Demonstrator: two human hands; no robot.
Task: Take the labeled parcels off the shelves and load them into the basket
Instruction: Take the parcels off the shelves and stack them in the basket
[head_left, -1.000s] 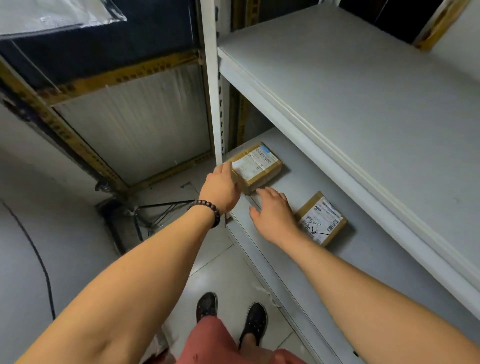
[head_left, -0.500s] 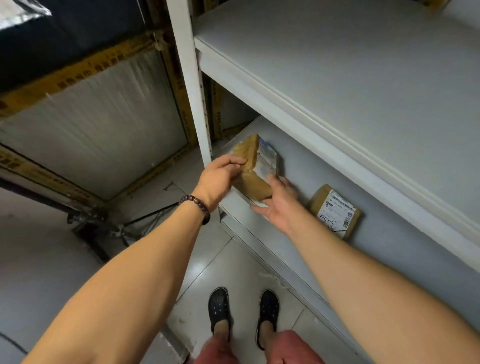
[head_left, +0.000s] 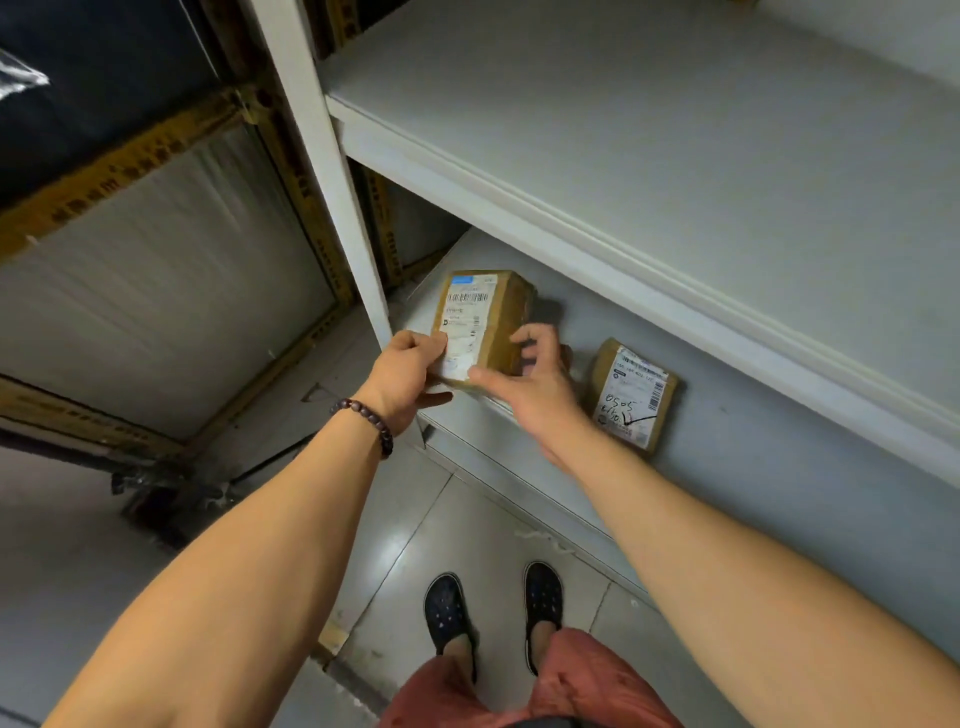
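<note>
1. One parcel tilts at the front edge of the lower shelf.
2. Our left hand pinches its labelled face; our right hand curls round its brown side.
3. A second parcel lies at four o'clock from it.

Both arms reach out toward 12 o'clock. Left hand grips the parcel at its 7 o'clock corner, right hand at 5, fingers curled.

one parcel left of another parcel on the lower shelf
</note>
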